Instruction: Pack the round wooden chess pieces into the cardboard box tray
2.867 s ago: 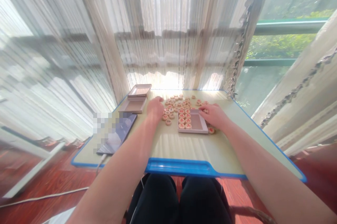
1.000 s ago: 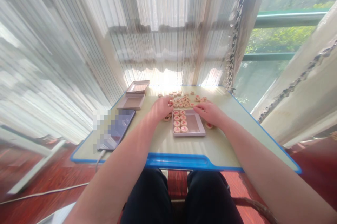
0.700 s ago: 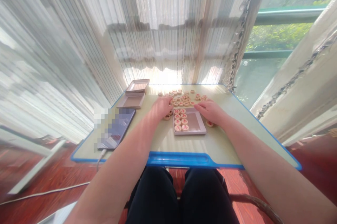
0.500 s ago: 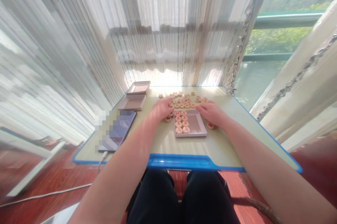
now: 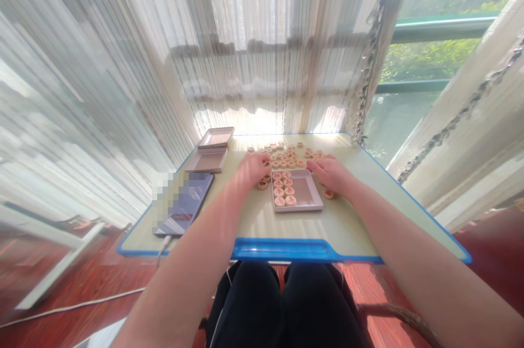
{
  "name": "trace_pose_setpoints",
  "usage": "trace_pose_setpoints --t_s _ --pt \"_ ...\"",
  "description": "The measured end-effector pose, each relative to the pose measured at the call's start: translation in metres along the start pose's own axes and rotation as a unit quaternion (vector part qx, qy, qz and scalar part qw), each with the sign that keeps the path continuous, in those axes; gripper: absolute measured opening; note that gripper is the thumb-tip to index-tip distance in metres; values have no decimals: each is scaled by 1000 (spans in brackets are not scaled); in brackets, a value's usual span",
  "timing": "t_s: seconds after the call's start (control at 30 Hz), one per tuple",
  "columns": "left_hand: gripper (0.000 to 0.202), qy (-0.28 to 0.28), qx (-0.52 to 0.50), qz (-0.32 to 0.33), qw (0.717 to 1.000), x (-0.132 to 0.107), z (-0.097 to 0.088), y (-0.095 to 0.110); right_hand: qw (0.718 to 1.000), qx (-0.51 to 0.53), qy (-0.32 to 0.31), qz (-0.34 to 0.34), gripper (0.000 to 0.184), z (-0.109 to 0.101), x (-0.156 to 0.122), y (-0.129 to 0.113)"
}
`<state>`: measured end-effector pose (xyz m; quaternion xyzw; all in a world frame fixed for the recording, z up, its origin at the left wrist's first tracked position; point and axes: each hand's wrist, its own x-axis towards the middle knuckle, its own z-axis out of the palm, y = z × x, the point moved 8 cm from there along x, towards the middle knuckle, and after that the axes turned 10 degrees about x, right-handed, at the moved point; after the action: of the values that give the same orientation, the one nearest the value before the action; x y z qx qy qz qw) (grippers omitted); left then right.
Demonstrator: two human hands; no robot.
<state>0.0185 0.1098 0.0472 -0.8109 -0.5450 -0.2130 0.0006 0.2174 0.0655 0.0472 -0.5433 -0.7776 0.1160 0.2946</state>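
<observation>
A shallow open box (image 5: 298, 208) lies on the table with two columns of red-marked Chinese chess pieces (image 5: 289, 191) standing face up in its left part. Its right part shows bare bottom. Left of the box, my left hand (image 5: 252, 168) has its fingers curled on a dark-marked Chinese chess piece (image 5: 267, 165). Another dark-marked piece (image 5: 262, 185) lies below those fingertips. My right hand (image 5: 329, 172) is at the box's upper right corner, fingers bent and closed; what they hold, if anything, is hidden. A red-marked piece (image 5: 328, 193) sits beneath its wrist.
Many loose pieces (image 5: 289, 151) spread behind the box. Two more shallow boxes, a nearer one (image 5: 207, 161) and a farther one (image 5: 216, 138), stand at the back left. A tablet (image 5: 186, 209) with a plugged cable lies at the left. The table's blue front tray (image 5: 282, 250) faces my lap.
Both hands stay at the two sides of the box with only slight finger movement. The whole view has shifted a little. The pieces in the box look the same.
</observation>
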Motion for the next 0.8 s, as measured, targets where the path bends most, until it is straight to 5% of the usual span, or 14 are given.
trace_pose_setpoints --t_s 0.1,0.2,0.47,0.67,0.8 --pt "24 69 -51 2 996 -1 -16 11 995 3 88 -53 34 -12 -3 -10" --pt "27 68 -160 1 985 -3 -20 25 977 25 165 -130 33 -20 -9 -23" --pt "36 -2 -341 5 940 -7 -10 42 979 91 107 -145 27 -3 -8 -26" --pt "41 -58 -450 -7 891 -8 -2 44 976 100 110 -159 23 -6 -11 -37" --pt "40 -72 -465 -18 882 -9 1 44 979 94 111 -146 22 -8 -11 -37"
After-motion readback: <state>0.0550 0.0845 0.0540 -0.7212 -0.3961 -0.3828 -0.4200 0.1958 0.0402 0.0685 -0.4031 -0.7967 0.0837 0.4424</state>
